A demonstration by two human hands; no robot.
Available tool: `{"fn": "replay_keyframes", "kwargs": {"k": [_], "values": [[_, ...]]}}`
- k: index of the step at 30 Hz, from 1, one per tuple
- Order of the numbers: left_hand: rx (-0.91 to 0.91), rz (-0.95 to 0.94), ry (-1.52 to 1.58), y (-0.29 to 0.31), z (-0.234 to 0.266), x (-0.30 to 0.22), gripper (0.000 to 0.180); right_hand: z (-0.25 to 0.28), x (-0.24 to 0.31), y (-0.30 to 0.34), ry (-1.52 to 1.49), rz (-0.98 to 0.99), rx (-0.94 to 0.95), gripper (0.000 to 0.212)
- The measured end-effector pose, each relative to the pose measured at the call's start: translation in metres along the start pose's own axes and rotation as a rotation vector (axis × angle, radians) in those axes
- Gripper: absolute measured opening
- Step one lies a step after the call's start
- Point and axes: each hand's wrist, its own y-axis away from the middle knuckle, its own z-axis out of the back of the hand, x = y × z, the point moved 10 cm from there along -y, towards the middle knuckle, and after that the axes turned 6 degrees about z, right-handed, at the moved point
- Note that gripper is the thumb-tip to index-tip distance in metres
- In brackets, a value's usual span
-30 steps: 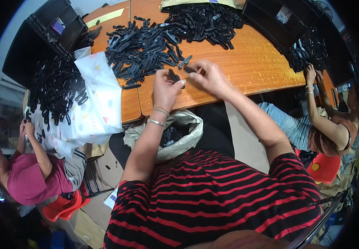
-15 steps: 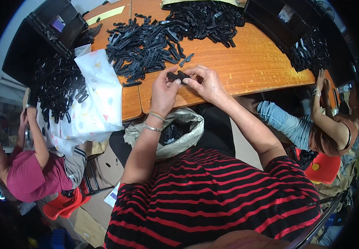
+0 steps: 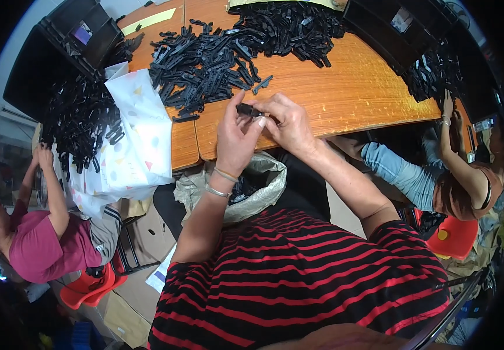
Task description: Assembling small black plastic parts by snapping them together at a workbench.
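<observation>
A: How does the grip stand?

B: The right hand (image 3: 292, 125) has its fingertips pinched together on one end of a small black plastic piece (image 3: 245, 109). The left hand (image 3: 234, 140) curls around from the other side, its thumb up against the right fingertips; I can't tell whether it clamps the piece too.

A: Which way does the piece lie?

B: It sticks out leftward from the right fingertips, towards the left index finger. Its long axis runs mostly sideways, dipping a little to the right, where the fingers hide that end.

A: What's around it?

B: A single loose strip (image 3: 262, 84) lies just beyond the hands, a touch nearer the right one. The heap of black strips (image 3: 199, 70) is up and to the left, on the left hand's side.

A: Edges and room?

B: Both hands are above the near part of the wooden table (image 3: 368, 76), close to its front edge. Scratched wood stretches away to the right. An open woven sack (image 3: 275, 189) sits below that edge, partly behind the left forearm.
</observation>
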Motion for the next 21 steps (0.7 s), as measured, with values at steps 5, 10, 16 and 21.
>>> {"fn": "replay_keyframes", "kwargs": {"k": [5, 10, 16, 21], "values": [[-0.018, 0.008, 0.026, 0.004, 0.004, 0.002, 0.051, -0.007, -0.003, 0.005, -0.027, -0.097, 0.062, 0.028], [-0.063, -0.138, -0.337, 0.009, 0.005, -0.021, 0.036, -0.006, -0.013, 0.003, -0.138, -0.229, 0.037, 0.031], [-0.147, -0.049, -0.088, 0.012, 0.012, -0.018, 0.024, -0.028, -0.026, 0.015, -0.336, -0.295, 0.070, 0.037], [-0.082, 0.093, -0.144, 0.025, 0.030, 0.004, 0.015, -0.045, 0.003, 0.022, -0.320, -0.269, 0.325, 0.032]]}}
